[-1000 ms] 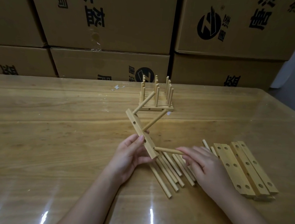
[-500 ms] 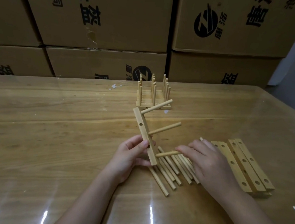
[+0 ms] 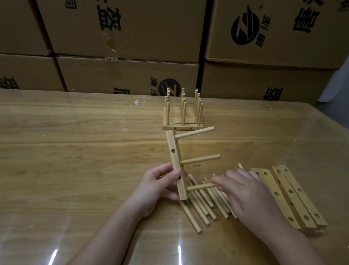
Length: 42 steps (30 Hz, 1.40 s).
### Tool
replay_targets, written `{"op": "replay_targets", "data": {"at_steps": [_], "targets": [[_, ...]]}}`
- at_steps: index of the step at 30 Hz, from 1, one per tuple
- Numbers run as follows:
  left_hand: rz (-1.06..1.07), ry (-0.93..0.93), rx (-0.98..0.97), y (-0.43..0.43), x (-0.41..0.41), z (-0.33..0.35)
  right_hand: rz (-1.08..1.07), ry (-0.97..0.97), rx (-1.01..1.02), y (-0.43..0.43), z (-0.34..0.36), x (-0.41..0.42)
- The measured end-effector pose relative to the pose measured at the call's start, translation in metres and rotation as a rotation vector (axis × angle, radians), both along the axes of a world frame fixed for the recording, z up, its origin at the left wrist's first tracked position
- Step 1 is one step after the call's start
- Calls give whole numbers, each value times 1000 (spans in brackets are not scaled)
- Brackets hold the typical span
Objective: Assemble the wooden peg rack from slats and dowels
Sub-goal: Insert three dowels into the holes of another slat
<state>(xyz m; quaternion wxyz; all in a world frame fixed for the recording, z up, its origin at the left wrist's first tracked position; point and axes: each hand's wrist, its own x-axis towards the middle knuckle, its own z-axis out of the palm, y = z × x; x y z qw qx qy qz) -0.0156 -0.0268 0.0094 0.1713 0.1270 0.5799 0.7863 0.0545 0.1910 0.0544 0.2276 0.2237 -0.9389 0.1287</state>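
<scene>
Now | left hand (image 3: 158,185) grips slat (image 3: 177,166) upright | right hand (image 3: 246,192) pinches third dowel (image 3: 201,186) at slat's lowest hole; two dowels seated above | loose dowels (image 3: 203,205) under slat, spare slats (image 3: 289,198) right of it: much remains | finished rack (image 3: 183,116) behind.

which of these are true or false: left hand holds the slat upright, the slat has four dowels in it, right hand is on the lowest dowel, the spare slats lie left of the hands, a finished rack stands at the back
1. The left hand holds the slat roughly upright. True.
2. The slat has four dowels in it. False: three stick out of it, toward the right.
3. The right hand is on the lowest dowel. True.
4. The spare slats lie left of the hands. False: they lie on the table to the right of the right hand.
5. A finished rack stands farther back. True.
</scene>
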Motion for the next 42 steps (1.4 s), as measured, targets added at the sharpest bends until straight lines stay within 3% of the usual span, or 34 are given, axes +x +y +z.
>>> {"op": "replay_targets", "data": {"at_steps": [16,35,42], "targets": [[2,-24,-11,-1,0,-2,-23,-86,-62,-4,-4,1],[-20,11,-53,0,3,3,-77,-341,-233,-6,4,4],[-14,17,-72,0,1,2,-70,-335,-171,-6,-2,4]]}}
